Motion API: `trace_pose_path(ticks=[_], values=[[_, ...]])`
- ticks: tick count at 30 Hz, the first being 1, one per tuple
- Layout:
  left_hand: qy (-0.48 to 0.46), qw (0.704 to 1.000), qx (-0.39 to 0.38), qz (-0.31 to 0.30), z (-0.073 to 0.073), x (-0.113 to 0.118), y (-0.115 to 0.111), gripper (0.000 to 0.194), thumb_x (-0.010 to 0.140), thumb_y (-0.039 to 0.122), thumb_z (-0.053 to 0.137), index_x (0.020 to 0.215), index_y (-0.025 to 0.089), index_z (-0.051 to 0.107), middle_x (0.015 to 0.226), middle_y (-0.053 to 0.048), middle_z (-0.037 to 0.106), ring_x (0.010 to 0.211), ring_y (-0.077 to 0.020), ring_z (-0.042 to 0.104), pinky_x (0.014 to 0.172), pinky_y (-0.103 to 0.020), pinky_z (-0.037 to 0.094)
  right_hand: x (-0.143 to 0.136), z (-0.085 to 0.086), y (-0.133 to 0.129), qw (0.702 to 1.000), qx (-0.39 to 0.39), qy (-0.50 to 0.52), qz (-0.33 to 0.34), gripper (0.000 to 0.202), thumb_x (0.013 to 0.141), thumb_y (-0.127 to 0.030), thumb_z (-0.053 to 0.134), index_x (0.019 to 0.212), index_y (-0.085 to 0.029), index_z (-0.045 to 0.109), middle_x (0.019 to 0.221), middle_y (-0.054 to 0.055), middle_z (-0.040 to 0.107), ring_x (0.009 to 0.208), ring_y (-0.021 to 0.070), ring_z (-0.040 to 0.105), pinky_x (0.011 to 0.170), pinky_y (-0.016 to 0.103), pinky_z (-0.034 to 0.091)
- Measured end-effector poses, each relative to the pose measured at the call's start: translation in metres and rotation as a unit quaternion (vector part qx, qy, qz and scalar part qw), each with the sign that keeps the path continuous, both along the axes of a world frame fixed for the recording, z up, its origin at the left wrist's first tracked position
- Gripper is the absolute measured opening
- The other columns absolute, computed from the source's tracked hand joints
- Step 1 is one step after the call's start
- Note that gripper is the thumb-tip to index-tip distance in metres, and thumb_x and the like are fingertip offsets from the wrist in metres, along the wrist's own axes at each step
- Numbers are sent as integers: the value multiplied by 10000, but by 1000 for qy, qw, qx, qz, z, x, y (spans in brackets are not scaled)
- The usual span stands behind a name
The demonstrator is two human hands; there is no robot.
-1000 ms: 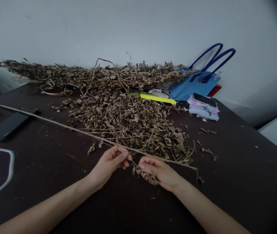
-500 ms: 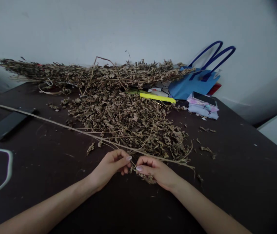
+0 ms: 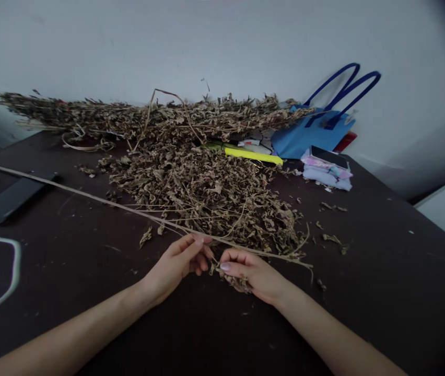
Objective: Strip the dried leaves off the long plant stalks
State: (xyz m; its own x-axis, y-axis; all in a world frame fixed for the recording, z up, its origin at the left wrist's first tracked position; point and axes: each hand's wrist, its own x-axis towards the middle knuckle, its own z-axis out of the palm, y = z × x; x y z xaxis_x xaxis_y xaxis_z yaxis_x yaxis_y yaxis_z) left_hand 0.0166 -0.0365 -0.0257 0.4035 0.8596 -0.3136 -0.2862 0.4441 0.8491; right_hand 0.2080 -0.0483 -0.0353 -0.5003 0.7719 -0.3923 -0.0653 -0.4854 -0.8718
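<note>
My left hand (image 3: 181, 261) is closed in a pinch at the tips, on what looks like a thin dried stem. Close beside it, my right hand (image 3: 252, 272) grips a small bunch of dried leaves (image 3: 238, 283), which hang out below the fingers. Just past both hands, a long dried stalk (image 3: 128, 211) lies slantwise from the left edge to the right. Behind that spreads a large heap of brown dried leaves (image 3: 207, 188), with a few bare stems on it.
A long bundle of dried leafy stalks (image 3: 160, 117) lies along the wall. At the right back are a blue bag (image 3: 304, 137), a yellow item (image 3: 252, 155) and a phone (image 3: 329, 158) on a folded cloth (image 3: 326, 176). A dark flat device (image 3: 11, 199) lies left on the dark table (image 3: 383, 271).
My left fingertips have moved slightly up and to the left, toward the long stalk. My right hand stays nearly in place with the leaves.
</note>
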Motion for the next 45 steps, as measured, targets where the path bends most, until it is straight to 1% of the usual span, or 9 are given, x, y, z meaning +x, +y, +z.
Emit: trace_pose_path(ticks=[2,6,10,17,25,30,35,39,45], values=[[-22,1000,-8,-14,0,-1,0,243,831,321,600,990,138,601,808,-22,599,614,-80,525,559,-208,397,0,0,0,1000,-13,15,-3,244,721,-377,677,715,-161,561,547,-64,441,410,35,309,387,178,207],[-33,999,-19,-24,-3,-1,0,194,797,289,648,905,131,616,780,-6,584,596,-59,502,556,-191,387,-1,1,1,999,-26,37,-9,230,719,-350,679,710,-160,550,542,-66,433,404,35,317,370,174,211],[33,999,4,-15,-3,0,1,218,778,333,663,788,126,595,692,4,581,543,-53,473,518,-184,362,0,2,1,998,-41,53,-12,233,716,-338,683,704,-156,538,570,-51,472,413,31,327,366,166,204],[138,989,43,-38,-1,0,0,319,825,410,575,670,133,538,494,33,502,433,-49,397,432,-186,275,0,3,0,997,-43,69,-18,228,718,-322,683,696,-154,532,546,-58,456,401,27,321,359,160,187],[69,996,11,58,9,-2,5,315,864,365,478,630,158,437,607,26,524,433,-45,405,399,-171,275,-2,7,2,996,-44,61,-39,274,664,-341,722,668,-153,523,533,-66,457,395,24,329,353,161,176],[106,993,26,-51,8,0,0,326,836,454,522,740,142,523,688,-15,585,457,-58,464,370,-165,276,-1,4,2,998,-29,43,-33,261,697,-357,704,701,-153,541,565,-59,474,407,25,323,368,168,193],[142,977,80,-134,5,0,-5,329,816,468,551,803,139,549,655,-1,580,429,-48,422,391,-170,303,0,2,0,1000,5,7,-26,261,722,-379,688,726,-158,549,542,-77,416,413,24,289,381,171,189],[172,969,103,-141,5,-1,-4,299,770,429,622,809,140,556,678,0,586,478,-65,462,416,-177,325,0,3,0,1000,2,4,-16,264,730,-387,678,718,-161,541,522,-84,386,404,28,278,376,172,180],[142,981,56,-122,6,1,-4,271,802,389,579,707,135,560,647,-5,593,503,-79,502,440,-190,354,0,3,0,1000,-1,16,-16,255,731,-374,677,713,-157,545,546,-72,419,412,26,287,374,169,183]])
